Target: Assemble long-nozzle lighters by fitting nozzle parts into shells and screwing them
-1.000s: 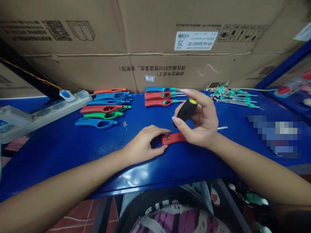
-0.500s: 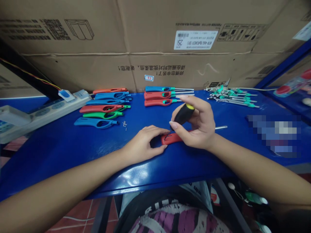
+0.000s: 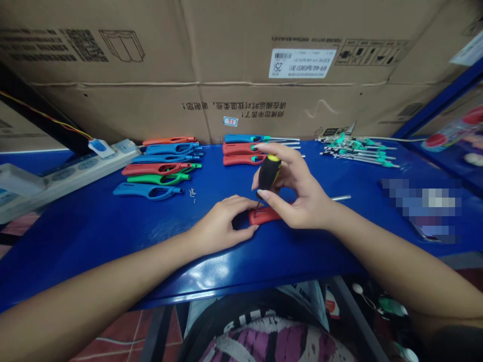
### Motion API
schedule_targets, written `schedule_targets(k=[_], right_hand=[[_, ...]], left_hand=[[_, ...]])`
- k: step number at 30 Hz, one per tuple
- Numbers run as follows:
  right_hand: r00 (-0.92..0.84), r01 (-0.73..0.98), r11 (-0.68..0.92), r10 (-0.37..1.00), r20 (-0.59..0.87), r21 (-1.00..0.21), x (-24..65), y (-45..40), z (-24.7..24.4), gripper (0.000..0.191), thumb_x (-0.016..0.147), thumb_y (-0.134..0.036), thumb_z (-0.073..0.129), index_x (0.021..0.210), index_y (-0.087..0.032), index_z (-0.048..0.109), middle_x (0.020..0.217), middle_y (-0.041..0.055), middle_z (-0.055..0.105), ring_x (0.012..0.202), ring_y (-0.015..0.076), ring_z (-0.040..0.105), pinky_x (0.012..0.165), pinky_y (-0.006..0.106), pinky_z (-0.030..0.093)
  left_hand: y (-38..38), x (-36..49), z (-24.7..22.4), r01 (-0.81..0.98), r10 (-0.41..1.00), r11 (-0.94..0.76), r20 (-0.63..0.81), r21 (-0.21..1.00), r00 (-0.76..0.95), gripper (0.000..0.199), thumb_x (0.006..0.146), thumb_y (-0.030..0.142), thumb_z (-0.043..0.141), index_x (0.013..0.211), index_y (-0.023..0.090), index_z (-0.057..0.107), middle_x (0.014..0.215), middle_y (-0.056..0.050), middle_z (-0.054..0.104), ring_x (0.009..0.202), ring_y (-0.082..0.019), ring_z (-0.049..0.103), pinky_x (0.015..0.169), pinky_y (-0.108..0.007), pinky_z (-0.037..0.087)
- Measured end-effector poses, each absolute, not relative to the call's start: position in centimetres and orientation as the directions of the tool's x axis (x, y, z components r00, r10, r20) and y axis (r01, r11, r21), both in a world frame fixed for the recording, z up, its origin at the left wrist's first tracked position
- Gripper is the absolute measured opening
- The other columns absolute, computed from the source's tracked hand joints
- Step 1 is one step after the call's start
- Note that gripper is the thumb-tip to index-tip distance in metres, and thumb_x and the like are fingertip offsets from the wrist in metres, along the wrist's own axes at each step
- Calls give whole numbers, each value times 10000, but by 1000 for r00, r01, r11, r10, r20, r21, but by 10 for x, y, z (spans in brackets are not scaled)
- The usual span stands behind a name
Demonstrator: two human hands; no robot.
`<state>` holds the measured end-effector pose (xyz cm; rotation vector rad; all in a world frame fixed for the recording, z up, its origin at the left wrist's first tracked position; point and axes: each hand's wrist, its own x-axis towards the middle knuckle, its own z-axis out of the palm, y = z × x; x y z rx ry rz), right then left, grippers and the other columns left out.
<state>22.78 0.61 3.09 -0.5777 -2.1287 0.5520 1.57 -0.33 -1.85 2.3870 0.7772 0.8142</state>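
A red long-nosed lighter (image 3: pixel 266 215) lies flat on the blue table, its metal tube pointing right. My left hand (image 3: pixel 230 221) grips the handle's left end between thumb and fingers. In my right hand (image 3: pixel 298 191) is a screwdriver (image 3: pixel 269 173) with a black and yellow handle, held nearly upright. Its tip meets the top of the red handle close to the left end. The middle of the lighter is hidden behind my right hand. Several small screws (image 3: pixel 192 193) lie loose to the left, near a blue lighter casing (image 3: pixel 147 191).
Several coloured casings (image 3: pixel 162 168) are stacked at back left, beside a white power strip (image 3: pixel 75 176). Lighters with metal tubes (image 3: pixel 243 149) lie at back centre. Green-tipped inner parts (image 3: pixel 354 151) are piled at back right. A cardboard box (image 3: pixel 151 115) stands behind; a blurred-out item (image 3: pixel 418 211) lies right.
The screwdriver has swung from a strong tilt to nearly upright, its handle moving left with my right hand. My left hand and the red lighter have hardly moved.
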Motion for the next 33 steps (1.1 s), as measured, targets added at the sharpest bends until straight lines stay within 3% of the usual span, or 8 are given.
schedule_targets(k=[6,12,17,22,25,27,30,33], right_hand=[[-454,342,882,457,765,-325,226,6,26,602,883,-328,717,1416,-267,443,1318,103,616,935,206,696,751,329,633],[-491,295,839,543,681,-457,228,7,35,508,1013,-308,480,1505,-232,378,1362,123,607,998,202,696,706,306,628],[-426,366,910,350,834,-194,233,14,37,449,902,-378,689,1321,-248,590,1168,81,721,946,227,715,808,343,618],[-468,373,841,536,703,-393,230,16,45,410,1055,-323,353,1425,-240,509,1250,77,689,825,159,722,765,326,612],[-479,440,870,436,762,-222,230,19,55,316,976,-393,566,1217,-209,656,1083,70,743,849,183,716,766,309,589],[-546,468,878,379,747,-103,229,20,65,295,971,-370,572,1180,-187,669,1049,81,748,950,211,710,821,317,571],[-666,413,899,406,626,-144,226,20,77,345,1034,-252,393,1300,-180,600,1157,82,721,1071,189,679,907,315,542],[-670,384,909,396,628,-165,222,19,76,310,1026,-331,467,1254,-193,626,1112,59,734,997,171,691,870,288,542]], left_hand=[[-4,16,-19,359,653,-714,388,601,650,258,862,207,689,1119,195,672,1046,-57,727,983,-219,679,901,-371,541],[-4,17,-17,335,644,-707,370,623,669,326,867,192,671,1192,202,650,1127,-67,722,1052,-224,666,957,-388,530],[-4,17,-17,314,625,-725,395,613,673,294,878,208,667,1171,187,652,1159,-86,707,1103,-232,651,998,-403,518],[-4,17,-17,296,616,-724,390,624,684,280,890,190,644,1170,195,651,1149,-81,710,1097,-226,649,983,-399,528],[-5,17,-15,302,616,-727,392,617,683,267,888,189,647,1155,190,654,1153,-81,712,1108,-227,646,988,-399,522],[-5,18,-14,307,617,-728,390,613,683,267,885,183,649,1152,179,652,1145,-82,714,1098,-224,647,983,-395,521],[-6,19,-12,319,620,-726,380,609,687,248,882,178,643,1130,175,656,1100,-74,725,1055,-223,657,951,-388,532],[-6,19,-11,329,625,-726,381,604,681,249,888,187,630,1136,182,660,1107,-81,723,1061,-232,664,950,-400,535]])
